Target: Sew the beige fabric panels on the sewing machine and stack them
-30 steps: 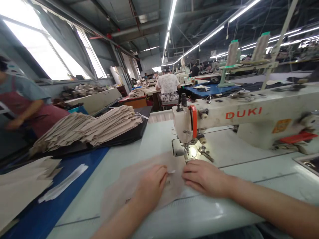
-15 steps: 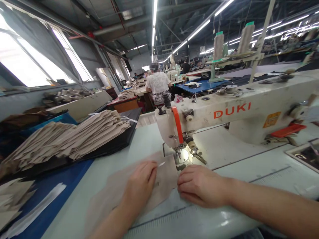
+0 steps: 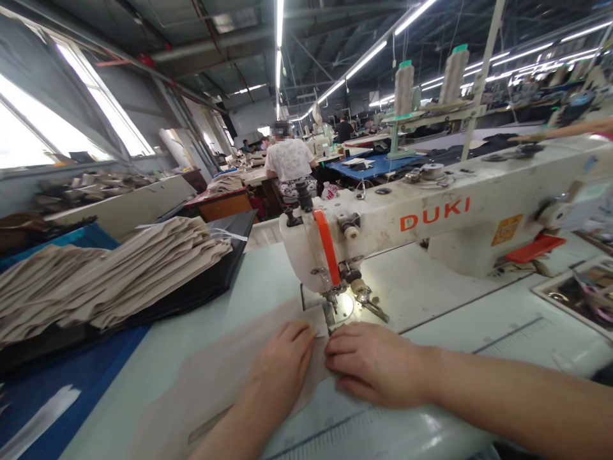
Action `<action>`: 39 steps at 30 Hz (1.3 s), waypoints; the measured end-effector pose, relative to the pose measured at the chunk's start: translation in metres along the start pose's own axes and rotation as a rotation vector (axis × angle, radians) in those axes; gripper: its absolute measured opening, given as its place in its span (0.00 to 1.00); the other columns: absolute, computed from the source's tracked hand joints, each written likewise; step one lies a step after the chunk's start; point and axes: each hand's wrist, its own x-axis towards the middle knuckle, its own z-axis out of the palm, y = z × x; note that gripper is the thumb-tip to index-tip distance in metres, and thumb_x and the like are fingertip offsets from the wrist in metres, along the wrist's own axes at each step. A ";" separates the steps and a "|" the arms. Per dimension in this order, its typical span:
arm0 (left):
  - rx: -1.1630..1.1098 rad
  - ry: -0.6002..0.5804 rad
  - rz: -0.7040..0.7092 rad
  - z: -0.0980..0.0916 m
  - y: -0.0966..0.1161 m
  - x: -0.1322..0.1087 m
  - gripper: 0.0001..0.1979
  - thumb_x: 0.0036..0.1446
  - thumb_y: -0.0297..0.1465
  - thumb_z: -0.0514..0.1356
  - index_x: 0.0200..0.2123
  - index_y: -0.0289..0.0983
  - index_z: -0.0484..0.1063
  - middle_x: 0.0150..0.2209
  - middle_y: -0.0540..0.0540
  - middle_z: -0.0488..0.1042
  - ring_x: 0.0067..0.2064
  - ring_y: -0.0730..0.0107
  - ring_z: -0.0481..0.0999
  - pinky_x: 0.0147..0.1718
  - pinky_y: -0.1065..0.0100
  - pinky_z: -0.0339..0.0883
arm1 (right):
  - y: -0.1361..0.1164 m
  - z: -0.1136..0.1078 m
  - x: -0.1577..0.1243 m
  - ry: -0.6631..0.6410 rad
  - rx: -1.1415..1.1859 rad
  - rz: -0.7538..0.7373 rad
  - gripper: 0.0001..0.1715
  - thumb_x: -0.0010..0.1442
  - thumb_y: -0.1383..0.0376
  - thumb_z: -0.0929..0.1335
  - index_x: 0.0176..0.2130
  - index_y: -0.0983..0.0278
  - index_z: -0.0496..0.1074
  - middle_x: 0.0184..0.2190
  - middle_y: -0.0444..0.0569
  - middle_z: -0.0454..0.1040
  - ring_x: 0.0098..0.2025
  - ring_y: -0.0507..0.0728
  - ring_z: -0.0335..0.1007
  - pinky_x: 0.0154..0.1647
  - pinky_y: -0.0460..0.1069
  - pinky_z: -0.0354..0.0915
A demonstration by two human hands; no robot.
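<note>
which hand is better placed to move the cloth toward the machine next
Probably the left hand: it lies over the cloth, just short of the machine. The right hand is at the cloth's right edge, mostly over the table.

Your left hand [image 3: 282, 363] lies on a thin beige cloth [image 3: 211, 377], its fingertips next to a small white tag [image 3: 322, 331]; your right hand [image 3: 371, 365] rests at the cloth's right edge, just in front of the needle plate [image 3: 343, 308] of the sewing machine [image 3: 378, 217], lettered DUKI. To your left on the pale green tabletop [image 3: 261, 271], a fanned stack of beige pieces [image 3: 158, 271] lies upon black material [image 3: 237, 243]. Beyond, a seated person [image 3: 290, 160] faces away; two thread cones [image 3: 405, 91] stand to the right.
</note>
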 end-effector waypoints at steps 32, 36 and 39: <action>0.068 0.070 0.246 0.007 -0.009 0.004 0.19 0.63 0.18 0.47 0.41 0.37 0.76 0.40 0.45 0.80 0.41 0.64 0.79 0.43 0.65 0.78 | 0.000 0.003 0.001 -0.043 -0.023 0.023 0.11 0.67 0.63 0.66 0.41 0.67 0.76 0.40 0.51 0.78 0.46 0.59 0.71 0.53 0.53 0.65; 0.034 0.078 0.246 0.007 -0.008 0.006 0.19 0.63 0.17 0.46 0.41 0.36 0.76 0.40 0.45 0.80 0.42 0.66 0.79 0.44 0.65 0.78 | 0.000 0.004 0.001 -0.045 -0.016 0.021 0.11 0.67 0.64 0.66 0.41 0.67 0.76 0.41 0.52 0.79 0.47 0.59 0.71 0.54 0.53 0.65; 0.006 0.058 0.241 0.006 -0.007 0.006 0.20 0.62 0.16 0.46 0.40 0.36 0.76 0.39 0.46 0.80 0.41 0.67 0.79 0.45 0.66 0.78 | 0.000 0.004 0.001 -0.041 -0.011 0.014 0.11 0.66 0.64 0.66 0.41 0.67 0.76 0.40 0.52 0.79 0.47 0.59 0.71 0.53 0.53 0.65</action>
